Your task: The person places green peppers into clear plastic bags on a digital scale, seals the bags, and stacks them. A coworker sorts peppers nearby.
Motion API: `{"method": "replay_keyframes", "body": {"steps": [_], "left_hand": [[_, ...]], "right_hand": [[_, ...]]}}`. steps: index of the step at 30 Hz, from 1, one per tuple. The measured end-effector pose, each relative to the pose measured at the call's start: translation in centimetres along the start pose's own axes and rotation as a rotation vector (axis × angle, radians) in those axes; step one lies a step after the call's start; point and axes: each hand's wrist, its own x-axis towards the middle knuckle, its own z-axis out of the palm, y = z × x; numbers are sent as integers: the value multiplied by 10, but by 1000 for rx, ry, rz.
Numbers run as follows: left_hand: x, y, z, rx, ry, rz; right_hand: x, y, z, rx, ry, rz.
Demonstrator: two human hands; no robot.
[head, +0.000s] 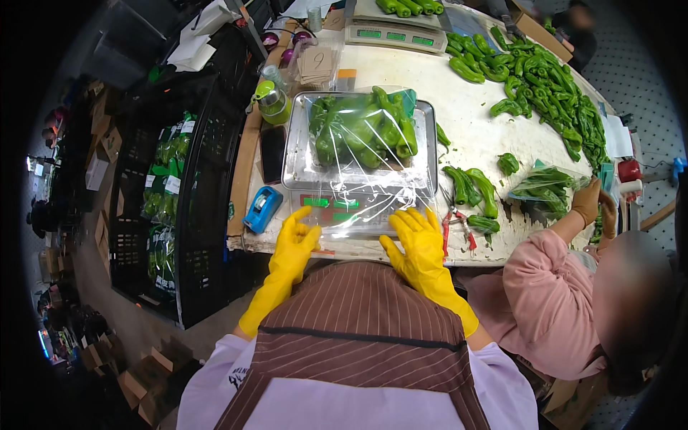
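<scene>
A clear plastic bag (357, 153) of green peppers (376, 131) lies on the metal pan (293, 177) of a digital scale. The bag's loose, crinkled end hangs over the scale's lit display (316, 202) and keypad. My left hand (294, 239), in a yellow rubber glove, is at the front left corner of the scale, fingers apart and gripping nothing. My right hand (419, 242), gloved alike, is spread palm down at the bag's front right edge; whether it touches the film is hard to tell. Red-handled shears (457, 228) lie just right of it.
A blue tape dispenser (263, 208), a phone (273, 155) and a green-lidded bottle (273, 102) line the left edge. Loose peppers (553, 91) are heaped at right, where a co-worker's gloved hand (586, 201) holds another bag (548, 188). A black crate (188, 215) stands left.
</scene>
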Motion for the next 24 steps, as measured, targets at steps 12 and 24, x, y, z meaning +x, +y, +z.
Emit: {"method": "replay_keyframes", "body": {"steps": [12, 24], "left_hand": [[7, -16, -21, -95, -133, -80], [11, -22, -9, -146, -191, -27]], "right_hand": [[58, -51, 47, 214, -64, -289], [63, -48, 75, 253, -174, -165]]}}
